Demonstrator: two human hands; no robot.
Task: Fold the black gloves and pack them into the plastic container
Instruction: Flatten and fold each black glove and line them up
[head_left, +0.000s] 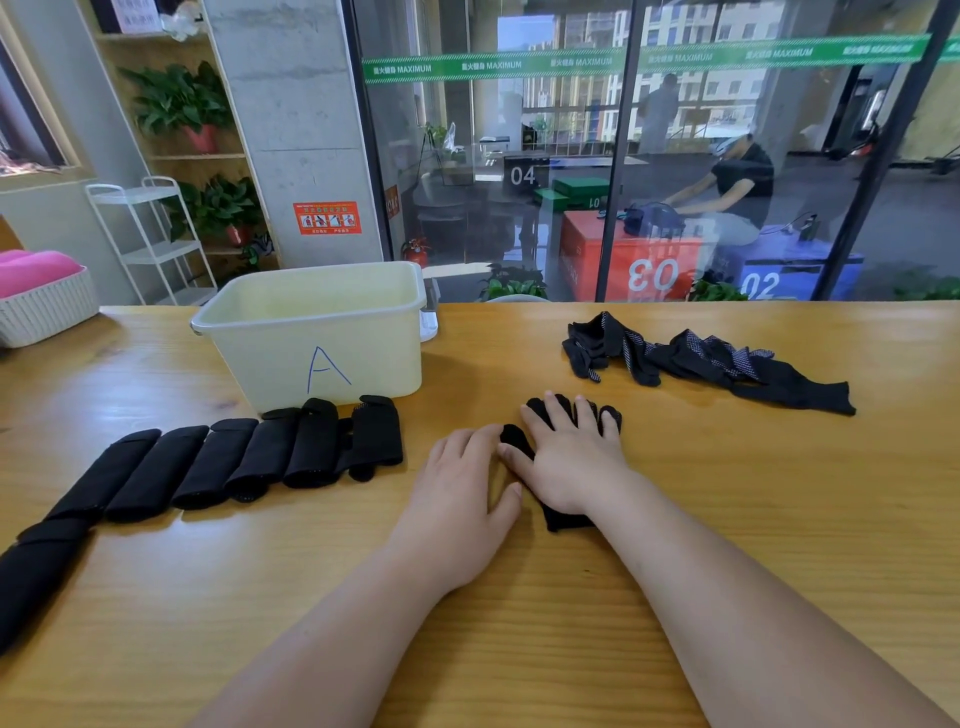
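A black glove (566, 517) lies flat on the wooden table (519, 597) under my right hand (571, 457), whose spread fingers press it down. My left hand (457, 499) rests palm down just left of it, fingertips touching the glove's thumb. A pale plastic container (317, 332) marked "A" stands behind, to the left. Several folded black gloves (249, 457) lie in a row in front of the container, running to the table's left edge. A loose pile of unfolded black gloves (701, 358) sits at the right.
A white woven basket (41, 312) with pink cloth stands at the far left of the table. Beyond the table's far edge are a glass wall, a white rack and potted plants. A person sits behind the glass.
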